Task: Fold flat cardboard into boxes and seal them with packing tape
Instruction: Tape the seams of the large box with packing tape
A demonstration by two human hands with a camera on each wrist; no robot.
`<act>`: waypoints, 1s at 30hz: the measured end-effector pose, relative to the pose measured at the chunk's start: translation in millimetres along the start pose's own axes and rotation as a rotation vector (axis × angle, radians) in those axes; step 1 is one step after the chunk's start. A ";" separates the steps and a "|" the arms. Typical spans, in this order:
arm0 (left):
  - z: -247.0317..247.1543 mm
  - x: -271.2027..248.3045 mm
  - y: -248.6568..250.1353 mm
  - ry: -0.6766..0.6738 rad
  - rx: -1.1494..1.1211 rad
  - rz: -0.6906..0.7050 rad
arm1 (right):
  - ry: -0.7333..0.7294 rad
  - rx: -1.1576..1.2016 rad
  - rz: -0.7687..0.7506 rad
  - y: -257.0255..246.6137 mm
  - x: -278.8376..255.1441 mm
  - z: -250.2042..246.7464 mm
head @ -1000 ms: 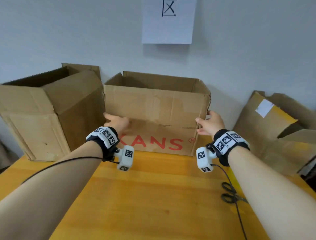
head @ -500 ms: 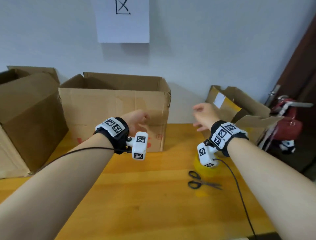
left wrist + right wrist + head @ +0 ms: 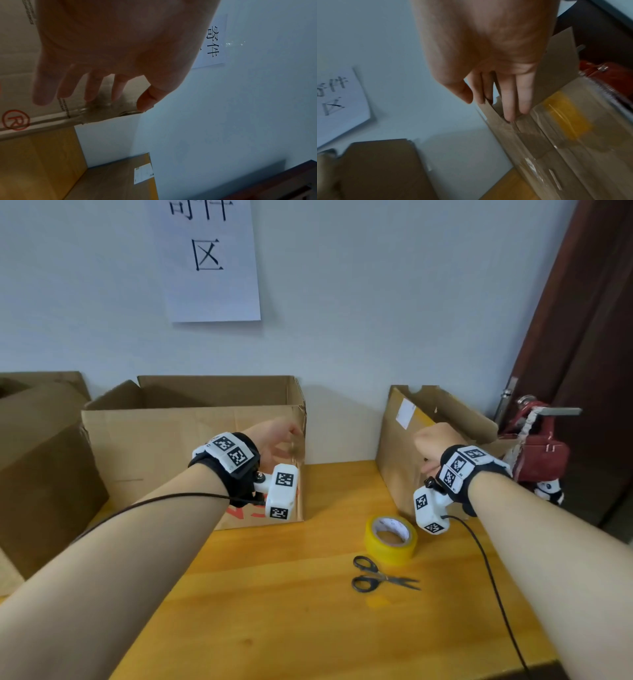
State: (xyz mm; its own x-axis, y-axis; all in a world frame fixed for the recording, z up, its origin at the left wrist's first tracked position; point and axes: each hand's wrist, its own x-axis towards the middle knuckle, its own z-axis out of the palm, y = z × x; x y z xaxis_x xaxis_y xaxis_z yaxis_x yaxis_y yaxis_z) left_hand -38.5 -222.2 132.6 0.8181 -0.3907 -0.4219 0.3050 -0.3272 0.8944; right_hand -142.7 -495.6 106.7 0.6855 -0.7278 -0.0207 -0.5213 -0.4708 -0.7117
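ITEM 1, flat cardboard (image 3: 404,446): leans vs wall at far right of table (image 3: 308,628), white label near top, old clear tape and a yellow patch on its face (right wrist view). Looks like several layers; count unclear.
ITEM 2, right hand (image 3: 433,441): at the cardboard's top edge, fingers (image 3: 508,102) straight, tips slipping between layers, thumb out to one side. No closed grip seen yet.
ITEM 3, left hand (image 3: 274,440): in front of the open box (image 3: 164,440), near its right corner; fingers loose, spread, holding nothing. Touching the box or not: can't tell.
ITEM 4, tape roll (image 3: 390,537): yellow, flat on table, near the cardboard's foot. Scissors (image 3: 376,575) just nearer than it.
ITEM 5, second box (image 3: 41,474): far left, part in view.
ITEM 6, red bag (image 3: 541,446): hangs at door, just right of the cardboard.

RISKS (judged):
- Fingers between layers only, so sheet may slip or only one layer come away.
- Pulling bottom out may sweep tape roll or scissors off table.
- Swinging it right may snag the bag; left, may knock the open box.
- Old tape may stop the sheet opening square.
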 end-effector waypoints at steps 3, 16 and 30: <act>-3.2 2.2 0.1 0.008 -0.006 0.000 | 0.037 0.000 -0.023 -5.3 0.0 5.3; -45.2 -3.0 -22.5 0.050 0.009 -0.005 | -0.065 -0.063 -0.311 -70.1 -37.7 69.4; -55.2 -15.5 -63.2 -0.022 0.055 -0.004 | 0.033 0.200 -0.594 -75.7 -89.5 93.6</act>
State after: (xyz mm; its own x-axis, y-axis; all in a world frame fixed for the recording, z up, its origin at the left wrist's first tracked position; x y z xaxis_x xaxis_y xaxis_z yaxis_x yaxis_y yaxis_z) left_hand -43.5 -147.9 90.9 0.8060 -0.4074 -0.4293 0.2809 -0.3751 0.8834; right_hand -117.1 -348.2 96.7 0.8110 -0.3875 0.4382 0.0508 -0.6996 -0.7127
